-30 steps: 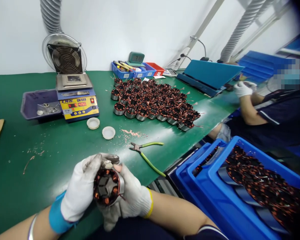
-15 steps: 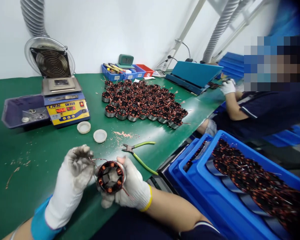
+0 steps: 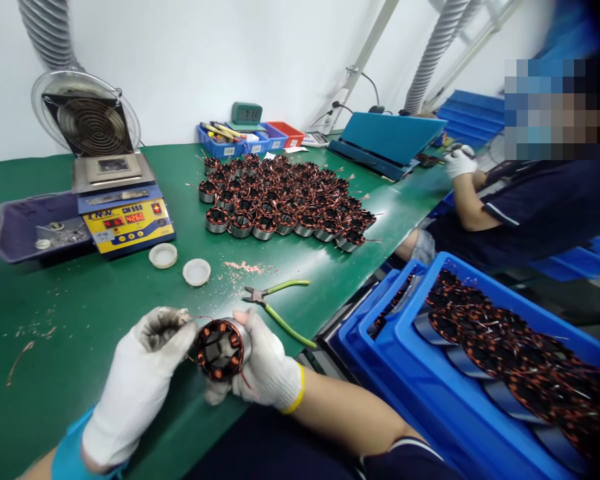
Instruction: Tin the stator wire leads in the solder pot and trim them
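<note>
A motor stator (image 3: 222,350) with copper windings and a metal outer ring is gripped by my gloved right hand (image 3: 267,363), its open round face turned toward me. My gloved left hand (image 3: 163,340) is at the stator's left side, thumb and fingers pinched on a thin copper lead wire (image 3: 200,317) that comes off the rim. Just beyond the stator, diagonal cutters (image 3: 275,308) with green handles lie on the bench. Two small white dishes, a left dish (image 3: 163,255) and a right dish (image 3: 197,272), sit past my left hand.
Many stators (image 3: 280,200) stand grouped on the green bench (image 3: 95,313). A yellow-and-blue solder pot (image 3: 130,220) with a fan (image 3: 93,127) stands left beside a purple tray (image 3: 35,223). Blue crates (image 3: 405,347) of stators are at right. A co-worker (image 3: 525,200) sits beyond.
My left fingers have closed together at the wire beside the stator, after being more spread. The view has shifted slightly; my right hand still holds the stator.
</note>
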Tool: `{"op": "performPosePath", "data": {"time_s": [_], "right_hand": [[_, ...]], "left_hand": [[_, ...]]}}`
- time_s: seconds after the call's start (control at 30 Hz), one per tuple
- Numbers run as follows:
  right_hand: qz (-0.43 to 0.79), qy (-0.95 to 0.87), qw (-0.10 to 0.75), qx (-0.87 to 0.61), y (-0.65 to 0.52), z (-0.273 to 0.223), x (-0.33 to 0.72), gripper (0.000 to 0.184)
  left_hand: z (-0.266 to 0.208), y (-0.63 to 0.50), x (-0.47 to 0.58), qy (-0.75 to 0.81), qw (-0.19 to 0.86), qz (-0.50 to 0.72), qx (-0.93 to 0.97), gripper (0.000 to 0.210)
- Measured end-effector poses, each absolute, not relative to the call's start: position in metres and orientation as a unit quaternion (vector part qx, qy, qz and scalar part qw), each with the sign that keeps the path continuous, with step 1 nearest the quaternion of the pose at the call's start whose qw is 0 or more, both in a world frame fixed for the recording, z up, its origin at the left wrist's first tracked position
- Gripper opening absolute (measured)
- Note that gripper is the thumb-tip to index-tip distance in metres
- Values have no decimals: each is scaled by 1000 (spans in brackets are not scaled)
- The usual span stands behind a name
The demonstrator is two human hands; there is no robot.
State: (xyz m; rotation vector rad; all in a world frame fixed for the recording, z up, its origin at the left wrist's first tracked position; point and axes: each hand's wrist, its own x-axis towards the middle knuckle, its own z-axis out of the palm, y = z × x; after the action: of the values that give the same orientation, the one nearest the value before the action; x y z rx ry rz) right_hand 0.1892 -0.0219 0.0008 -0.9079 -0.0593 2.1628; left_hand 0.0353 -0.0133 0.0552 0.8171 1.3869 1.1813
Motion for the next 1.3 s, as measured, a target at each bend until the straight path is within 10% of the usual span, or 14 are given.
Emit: {"op": "performPosePath", "data": {"time_s": [0.3, 0.7, 1.3], "right_hand": [[793, -50, 475, -379, -25, 2, 183, 37], [836, -93, 387, -378, -19, 5, 189, 56], [825, -178, 423, -332, -21, 19, 204, 40]], "left_hand": [[56, -18, 33, 566, 619, 469, 276, 40], [45, -14, 26, 538, 662, 395, 341, 35], [26, -12, 28, 533, 508, 469, 488, 20]]}}
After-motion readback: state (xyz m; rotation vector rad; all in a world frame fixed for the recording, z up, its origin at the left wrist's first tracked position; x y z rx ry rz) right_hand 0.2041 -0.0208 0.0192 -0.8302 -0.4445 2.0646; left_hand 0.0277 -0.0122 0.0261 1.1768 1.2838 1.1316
